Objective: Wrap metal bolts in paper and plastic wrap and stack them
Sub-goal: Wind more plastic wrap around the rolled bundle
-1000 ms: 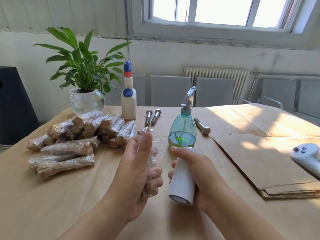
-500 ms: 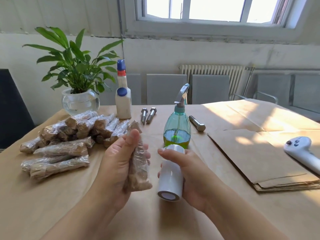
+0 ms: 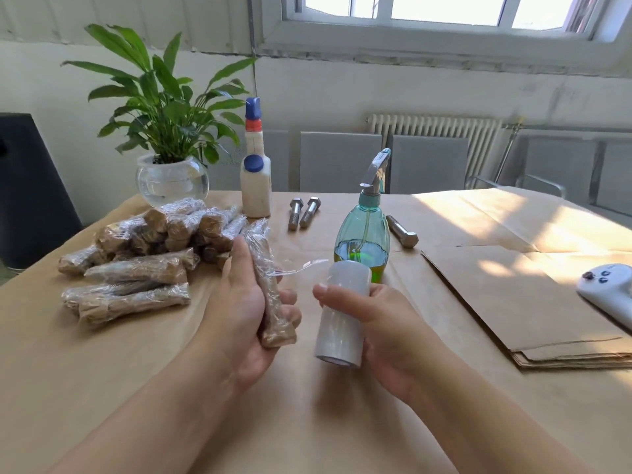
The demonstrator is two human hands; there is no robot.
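Observation:
My left hand (image 3: 239, 309) grips a paper-wrapped bolt (image 3: 270, 292) covered in clear plastic wrap, held nearly upright above the table. A thin strand of film (image 3: 301, 266) stretches from it to the white roll of plastic wrap (image 3: 342, 316), which my right hand (image 3: 379, 323) holds beside it. A pile of wrapped bolts (image 3: 147, 254) lies at the left. Two bare metal bolts (image 3: 302, 212) lie side by side at the back, and a third bolt (image 3: 403, 230) lies behind the spray bottle.
A teal spray bottle (image 3: 362, 234) stands just behind the roll. A white glue bottle (image 3: 255, 179) and a potted plant (image 3: 171, 172) stand at the back left. Stacked brown paper sheets (image 3: 513, 302) lie at the right, with a white controller (image 3: 605, 289) on them.
My left fingers have closed round the wrapped bolt. The two hands have drawn apart, so the film between bolt and roll is now pulled into a thin strand.

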